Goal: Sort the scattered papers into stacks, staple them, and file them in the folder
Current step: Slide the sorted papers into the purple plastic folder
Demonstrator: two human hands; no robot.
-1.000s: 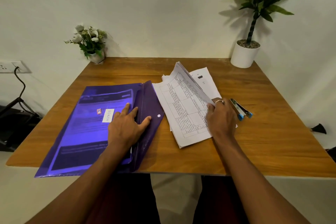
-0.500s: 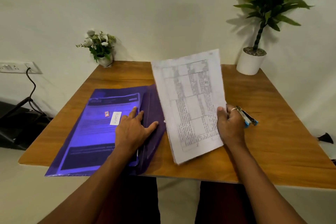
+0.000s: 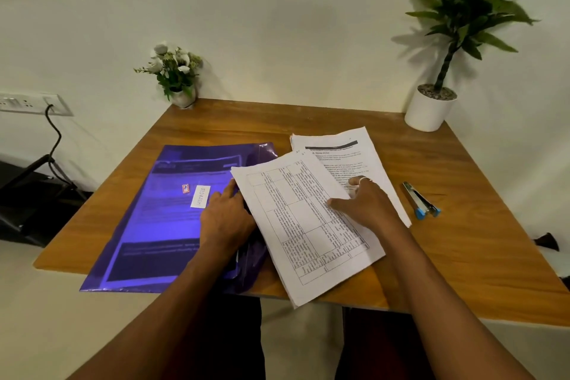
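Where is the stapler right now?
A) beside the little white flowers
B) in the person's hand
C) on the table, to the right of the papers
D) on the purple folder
C: the stapler lies on the bare wooden table, off to the right of the papers, and neither hand touches it.

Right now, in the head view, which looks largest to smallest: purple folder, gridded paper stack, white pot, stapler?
1. purple folder
2. gridded paper stack
3. white pot, which stands farther from the camera, so its place is less sure
4. stapler
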